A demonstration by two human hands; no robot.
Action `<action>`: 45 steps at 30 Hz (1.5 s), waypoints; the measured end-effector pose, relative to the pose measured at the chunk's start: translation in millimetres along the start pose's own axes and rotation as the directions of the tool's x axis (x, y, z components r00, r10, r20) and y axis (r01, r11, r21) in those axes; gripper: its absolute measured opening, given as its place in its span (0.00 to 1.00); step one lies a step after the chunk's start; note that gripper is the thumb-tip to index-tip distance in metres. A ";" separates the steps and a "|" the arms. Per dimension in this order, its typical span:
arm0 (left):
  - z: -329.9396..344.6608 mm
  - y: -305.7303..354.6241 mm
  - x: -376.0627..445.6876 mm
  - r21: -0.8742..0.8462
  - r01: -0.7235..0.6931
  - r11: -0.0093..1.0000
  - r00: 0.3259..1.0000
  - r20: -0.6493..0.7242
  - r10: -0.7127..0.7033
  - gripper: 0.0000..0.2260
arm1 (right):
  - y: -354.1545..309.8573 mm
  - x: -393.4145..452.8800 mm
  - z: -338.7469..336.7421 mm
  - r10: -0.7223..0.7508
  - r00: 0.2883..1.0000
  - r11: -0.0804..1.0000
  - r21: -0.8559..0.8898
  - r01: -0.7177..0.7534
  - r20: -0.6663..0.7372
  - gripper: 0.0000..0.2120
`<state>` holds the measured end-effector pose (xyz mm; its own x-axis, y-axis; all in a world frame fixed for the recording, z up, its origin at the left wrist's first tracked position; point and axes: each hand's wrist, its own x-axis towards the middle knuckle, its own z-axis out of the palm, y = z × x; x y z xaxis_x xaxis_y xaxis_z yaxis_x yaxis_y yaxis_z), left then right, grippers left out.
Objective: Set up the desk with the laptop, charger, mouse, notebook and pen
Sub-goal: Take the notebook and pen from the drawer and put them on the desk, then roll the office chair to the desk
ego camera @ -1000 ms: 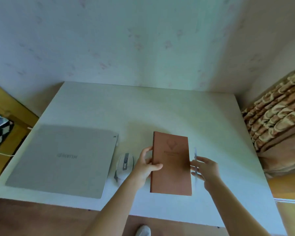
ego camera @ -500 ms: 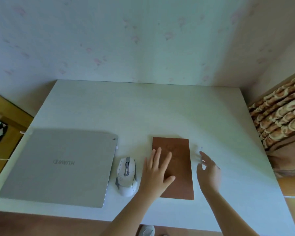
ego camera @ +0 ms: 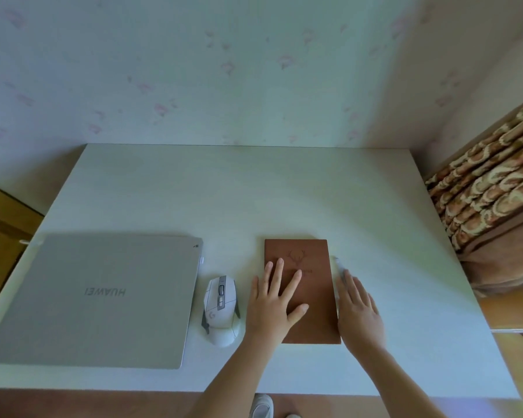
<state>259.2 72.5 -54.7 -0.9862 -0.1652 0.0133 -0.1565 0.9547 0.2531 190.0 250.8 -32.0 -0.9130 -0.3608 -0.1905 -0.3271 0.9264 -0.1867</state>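
desk (ego camera: 254, 191) notebook (ego camera: 311, 285) lies under flat left hand (ego camera: 272, 309).

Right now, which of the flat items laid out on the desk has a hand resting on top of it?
The brown notebook: the left hand lies flat, fingers spread, on its cover. The closed grey laptop and white mouse sit untouched to its left.

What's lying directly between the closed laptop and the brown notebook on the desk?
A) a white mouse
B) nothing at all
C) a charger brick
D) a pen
A: the white mouse sits on the desk in the gap between the closed laptop and the brown notebook, beside the left hand.
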 end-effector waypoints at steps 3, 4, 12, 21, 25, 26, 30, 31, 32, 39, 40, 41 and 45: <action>-5.2 1.1 2.4 0.031 0.007 0.999 0.999 0.051 -0.009 0.28 | 4.0 -0.9 -5.4 -0.048 0.998 0.996 -0.070 0.051 0.042 0.34; -9.4 2.4 3.9 0.050 0.009 0.999 0.997 0.077 -0.013 0.28 | 4.2 -1.2 -8.5 -0.054 0.998 0.994 -0.092 0.058 0.043 0.34; -65.1 27.0 6.8 0.105 -0.040 0.994 0.998 -0.053 0.046 0.26 | 1.3 -27.7 -68.5 -0.075 0.971 0.996 -0.057 0.063 -0.228 0.19; -165.3 94.3 -39.6 -0.226 -0.161 0.961 0.949 -0.303 0.088 0.16 | 11.4 -122.2 -161.9 0.099 0.915 0.888 0.449 0.096 -0.391 0.14; -192.6 114.7 -74.0 -0.408 -0.155 0.900 0.940 -0.340 0.008 0.19 | 14.1 -170.8 -180.3 0.209 0.908 0.710 0.695 0.115 -0.363 0.14; -197.8 117.2 -84.0 -0.438 -0.157 0.885 0.944 -0.331 0.004 0.19 | 13.9 -183.3 -184.0 0.224 0.904 0.689 0.715 0.116 -0.363 0.14; -217.6 120.0 -124.0 -0.471 -0.179 0.864 0.945 -0.325 0.019 0.19 | 12.7 -228.3 -199.3 0.225 0.890 0.718 0.685 0.123 -0.396 0.15; -221.7 119.6 -132.1 -0.442 -0.195 0.876 0.945 -0.325 0.046 0.19 | 11.9 -237.5 -202.1 0.234 0.886 0.727 0.677 0.114 -0.401 0.15; -225.8 119.0 -139.2 -0.407 -0.220 0.887 0.941 -0.329 0.082 0.19 | 10.5 -247.1 -204.3 0.249 0.880 0.735 0.671 0.101 -0.405 0.15; -243.7 112.9 -172.7 -0.367 -0.354 0.860 0.927 -0.257 0.272 0.18 | -21.6 -322.6 -195.3 0.454 0.796 0.750 0.654 -0.098 -0.401 0.16; -242.9 112.9 -177.5 -0.368 -0.377 0.850 0.921 -0.249 0.300 0.17 | -26.3 -334.6 -191.4 0.476 0.787 0.750 0.648 -0.129 -0.394 0.16; -241.8 113.9 -182.0 -0.370 -0.399 0.839 0.913 -0.242 0.328 0.18 | -30.6 -346.8 -188.2 0.493 0.775 0.751 0.642 -0.151 -0.395 0.16; -231.5 131.9 -203.6 -0.383 -0.467 0.797 0.884 -0.174 0.434 0.18 | -37.3 -399.3 -178.6 0.572 0.704 0.763 0.588 -0.268 -0.421 0.13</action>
<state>452.0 174.8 199.9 -0.9302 0.2251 0.2898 0.3563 0.7431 0.5664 523.3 379.6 223.1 -0.9327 0.3208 0.1648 0.1385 0.7404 -0.6577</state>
